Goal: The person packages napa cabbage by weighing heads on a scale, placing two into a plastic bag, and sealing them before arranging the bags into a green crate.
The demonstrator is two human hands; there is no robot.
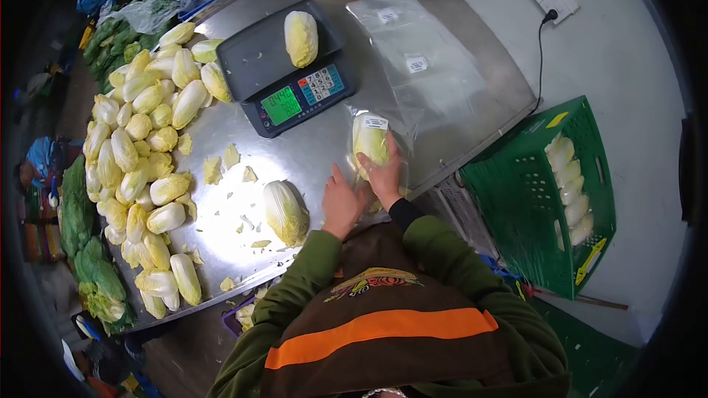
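Observation:
A napa cabbage (369,140) in a clear plastic bag with a white label lies near the table's front edge. My right hand (383,175) is wrapped over its lower end, thumb and fingers on either side. Just left of it, my left hand (343,203) has a finger stretched upward and the others reaching toward the lower end of the bag, partly hidden near my right wrist. A bare napa cabbage (285,214) lies to the left of my hands. Beyond them, another napa cabbage (301,39) rests on the dark tray of a digital scale (284,85).
A large heap of napa cabbages (140,155) covers the table's left side, with leaf scraps (212,170) beside it. Labelled plastic bags (420,51) lie at the back right. Right of the table stands a green crate (509,199) holding several wrapped cabbages (571,184).

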